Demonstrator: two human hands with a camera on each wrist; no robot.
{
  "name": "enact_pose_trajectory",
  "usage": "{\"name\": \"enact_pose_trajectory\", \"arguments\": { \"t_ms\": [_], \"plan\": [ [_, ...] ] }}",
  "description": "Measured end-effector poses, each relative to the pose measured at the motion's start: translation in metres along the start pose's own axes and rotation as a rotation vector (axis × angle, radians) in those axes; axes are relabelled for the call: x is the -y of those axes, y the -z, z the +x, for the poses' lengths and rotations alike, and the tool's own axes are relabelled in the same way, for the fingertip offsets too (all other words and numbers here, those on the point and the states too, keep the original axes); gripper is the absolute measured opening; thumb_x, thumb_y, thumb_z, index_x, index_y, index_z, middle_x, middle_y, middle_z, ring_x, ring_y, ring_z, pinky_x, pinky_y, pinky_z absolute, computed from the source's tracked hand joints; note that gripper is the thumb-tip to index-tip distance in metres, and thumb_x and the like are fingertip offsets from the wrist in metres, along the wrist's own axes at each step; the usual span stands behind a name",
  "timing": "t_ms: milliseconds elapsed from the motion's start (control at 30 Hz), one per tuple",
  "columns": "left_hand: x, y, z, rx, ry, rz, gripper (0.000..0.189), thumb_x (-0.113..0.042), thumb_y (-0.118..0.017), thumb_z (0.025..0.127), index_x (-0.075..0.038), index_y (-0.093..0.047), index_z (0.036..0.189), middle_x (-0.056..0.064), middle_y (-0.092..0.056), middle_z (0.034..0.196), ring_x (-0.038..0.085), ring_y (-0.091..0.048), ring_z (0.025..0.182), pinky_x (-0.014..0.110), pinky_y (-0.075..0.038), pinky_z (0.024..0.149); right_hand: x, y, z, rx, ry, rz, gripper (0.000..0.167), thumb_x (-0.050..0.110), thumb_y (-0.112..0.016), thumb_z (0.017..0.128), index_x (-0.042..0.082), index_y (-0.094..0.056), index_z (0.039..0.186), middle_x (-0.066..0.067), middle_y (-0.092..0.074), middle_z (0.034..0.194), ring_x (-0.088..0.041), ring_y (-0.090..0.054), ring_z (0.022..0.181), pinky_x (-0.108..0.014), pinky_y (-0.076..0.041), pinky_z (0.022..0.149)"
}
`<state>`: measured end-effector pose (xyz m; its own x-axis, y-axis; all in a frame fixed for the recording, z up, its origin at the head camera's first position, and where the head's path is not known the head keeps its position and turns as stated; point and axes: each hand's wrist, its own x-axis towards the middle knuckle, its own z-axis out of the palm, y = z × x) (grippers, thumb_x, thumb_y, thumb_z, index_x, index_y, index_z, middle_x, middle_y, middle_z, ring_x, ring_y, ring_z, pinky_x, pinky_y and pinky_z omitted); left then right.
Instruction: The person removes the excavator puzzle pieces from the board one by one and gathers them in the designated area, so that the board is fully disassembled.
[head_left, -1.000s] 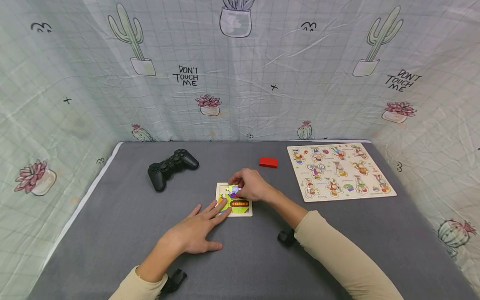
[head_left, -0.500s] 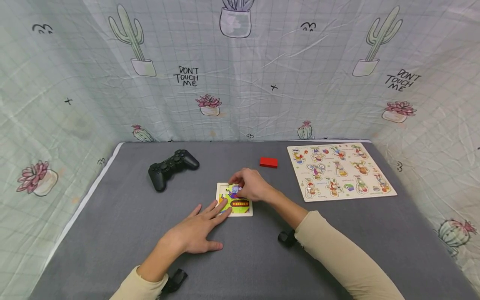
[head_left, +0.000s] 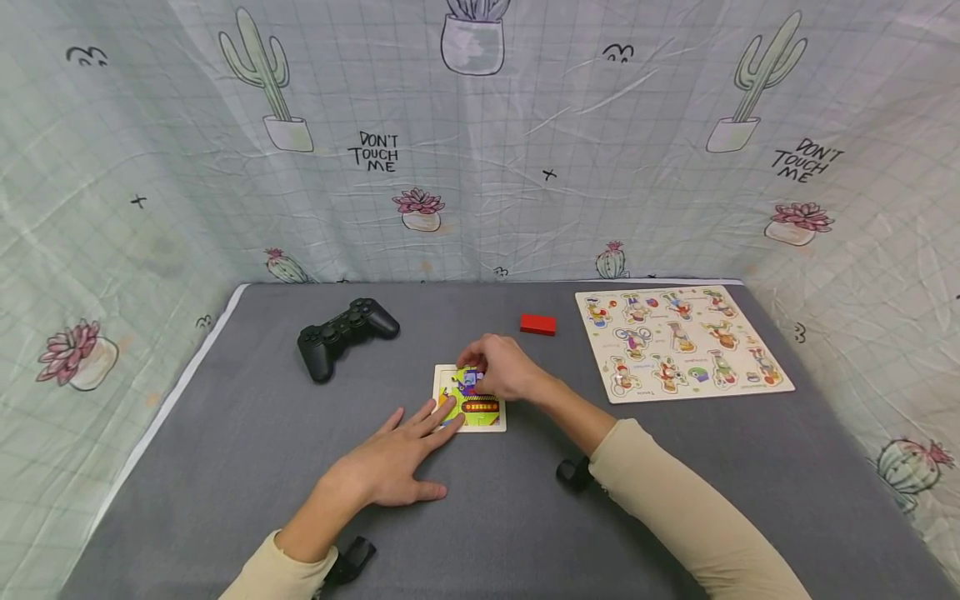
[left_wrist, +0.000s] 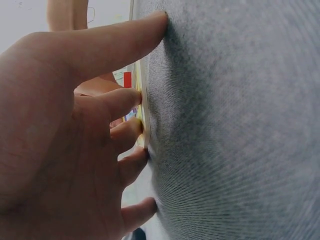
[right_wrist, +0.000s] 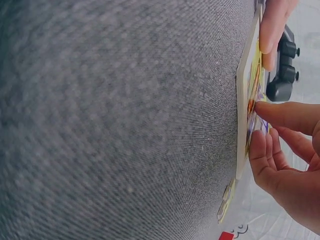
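A small square jigsaw puzzle [head_left: 480, 421] in a pale frame lies mid-table, its picture yellow-green with a red tracked vehicle. My left hand [head_left: 397, 462] is spread out, and two of its fingertips rest on the puzzle's lower left part. In the left wrist view the left thumb [left_wrist: 125, 42] reaches down to the cloth beside it. Over the puzzle's upper right corner, my right hand [head_left: 506, 369] pinches a puzzle piece between bent fingers and thumb [right_wrist: 280, 114]. Those fingers hide most of that piece. In the right wrist view a flat yellow piece [right_wrist: 226, 201] lies beyond the frame.
A black game controller [head_left: 345, 337] sits at the back left. A red block [head_left: 537, 325] lies behind the right hand. On the right is a large wooden peg puzzle board [head_left: 656, 375] with printed animal figures. A patterned curtain [head_left: 480, 167] rises behind the grey tabletop [head_left: 480, 542].
Both hands keep their places on the puzzle. At the right fingertips, the bluish part of the picture shows slightly differently than a second ago. Other things stay put.
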<state>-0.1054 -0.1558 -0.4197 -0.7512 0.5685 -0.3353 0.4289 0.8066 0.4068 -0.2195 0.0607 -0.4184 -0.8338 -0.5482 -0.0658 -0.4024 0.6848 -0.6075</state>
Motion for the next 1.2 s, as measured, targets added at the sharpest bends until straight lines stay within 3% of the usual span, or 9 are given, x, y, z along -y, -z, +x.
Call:
{"name": "enact_pose_trajectory", "arguments": {
  "t_ms": [833, 1200],
  "plan": [
    [-0.001, 0.001, -0.002, -0.006, -0.013, 0.002, 0.093, -0.048, -0.077, 0.093, -0.023, -0.027, 0.167, -0.002, -0.008, 0.177, 0.028, -0.011, 0.164, 0.066, -0.012, 0.127, -0.003, 0.001, 0.003, -0.011, -0.02, 0.027, 0.028, 0.0, -0.084, 0.079, 0.01, -0.08, 0.106, -0.005, -0.072, 0.097, -0.014, -0.06, 0.085, -0.026, -0.053, 0.078],
    [-0.002, 0.001, -0.001, -0.003, -0.002, 0.004, 0.094, -0.048, -0.078, 0.092, -0.024, -0.027, 0.167, -0.003, -0.008, 0.177, 0.028, -0.011, 0.164, 0.065, -0.012, 0.128, -0.013, 0.007, -0.001, -0.006, -0.06, 0.087, 0.028, 0.0, -0.08, 0.082, 0.011, -0.08, 0.108, -0.002, -0.074, 0.098, -0.013, -0.062, 0.086, -0.025, -0.054, 0.076]
  ]
}}
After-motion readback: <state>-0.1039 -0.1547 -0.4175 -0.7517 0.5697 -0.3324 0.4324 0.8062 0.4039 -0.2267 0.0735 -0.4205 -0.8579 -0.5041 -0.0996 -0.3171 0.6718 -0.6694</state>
